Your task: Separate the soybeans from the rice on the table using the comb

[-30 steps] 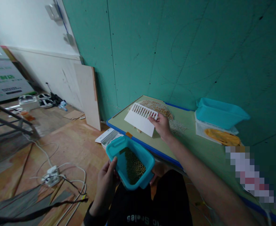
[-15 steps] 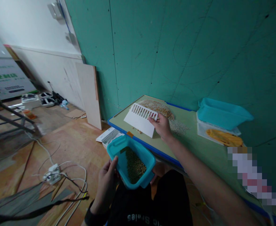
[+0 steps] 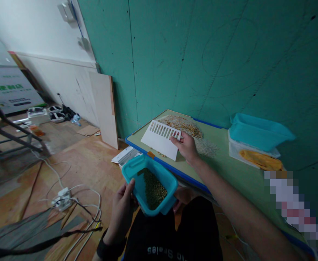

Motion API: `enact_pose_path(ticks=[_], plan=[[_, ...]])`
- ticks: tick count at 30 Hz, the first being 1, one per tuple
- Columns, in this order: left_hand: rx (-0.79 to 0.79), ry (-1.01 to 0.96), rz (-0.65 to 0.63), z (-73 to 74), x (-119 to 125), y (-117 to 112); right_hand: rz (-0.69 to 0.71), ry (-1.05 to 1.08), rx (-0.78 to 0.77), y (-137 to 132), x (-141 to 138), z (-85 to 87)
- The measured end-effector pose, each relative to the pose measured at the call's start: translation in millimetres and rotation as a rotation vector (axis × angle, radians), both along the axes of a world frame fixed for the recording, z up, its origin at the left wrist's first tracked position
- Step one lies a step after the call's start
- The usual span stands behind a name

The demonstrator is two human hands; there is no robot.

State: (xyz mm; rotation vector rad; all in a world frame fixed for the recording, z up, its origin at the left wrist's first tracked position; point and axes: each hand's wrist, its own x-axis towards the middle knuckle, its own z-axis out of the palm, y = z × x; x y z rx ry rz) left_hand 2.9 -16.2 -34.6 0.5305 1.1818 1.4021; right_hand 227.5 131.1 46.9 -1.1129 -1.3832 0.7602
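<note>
Your left hand [image 3: 123, 203] grips the near-left rim of a turquoise rectangular plastic tub [image 3: 170, 174], holding green and tan grains [image 3: 155, 190], above your lap, just off the tabletop's [image 3: 216, 170] blue edge. Your right hand [image 3: 185, 145] pinches a flat white slotted scraper [image 3: 159, 141] by its slotted end, tilted over the pale-green tabletop, before a spread heap of tan and whitish grains [image 3: 190, 129].
</note>
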Motion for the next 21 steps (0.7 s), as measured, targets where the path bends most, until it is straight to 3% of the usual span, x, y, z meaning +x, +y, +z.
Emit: enact_pose_path(ticks=[21], plan=[[-0.001, -0.046, -0.002, 2.1, -1.0, -1.1, 0.032, 0.041, -0.041, -4.0, 0.4, -0.2]])
